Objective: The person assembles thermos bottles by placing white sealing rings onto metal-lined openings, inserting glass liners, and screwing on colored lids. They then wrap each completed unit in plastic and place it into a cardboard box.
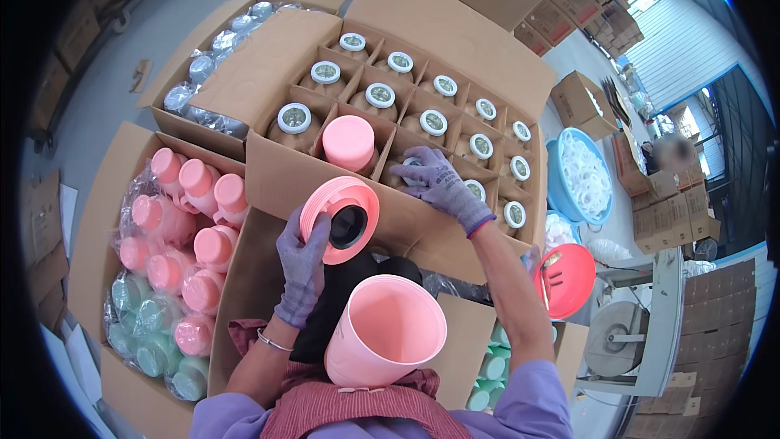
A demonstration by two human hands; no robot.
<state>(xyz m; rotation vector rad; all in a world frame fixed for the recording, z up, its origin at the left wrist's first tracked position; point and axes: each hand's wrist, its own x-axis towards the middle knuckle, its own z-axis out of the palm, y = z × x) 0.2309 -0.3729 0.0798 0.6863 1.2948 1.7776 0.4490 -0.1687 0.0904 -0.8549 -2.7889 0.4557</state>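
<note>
My left hand point(302, 264), in a grey work glove, grips a pink round collar point(314, 215) with a ridged rim and a black ring in its middle. My gloved right hand point(443, 183) reaches into a divided carton point(341, 187), its fingers curled round the white-ringed neck of a flask liner point(409, 169). The hand hides most of that liner. In the cell to its left stands a pink flask body point(348, 144), closed end up. On my lap rests an open pink flask body point(390, 327), its wide mouth tilted up and nothing visible inside.
More flask liners point(380, 96) fill the carton's cells. Left, an opened box holds pink and green flasks point(166, 268) in plastic. Behind it is a box of wrapped clear pieces point(203, 69). To the right are a blue tub point(581, 179) of white rings and a red basin point(569, 280).
</note>
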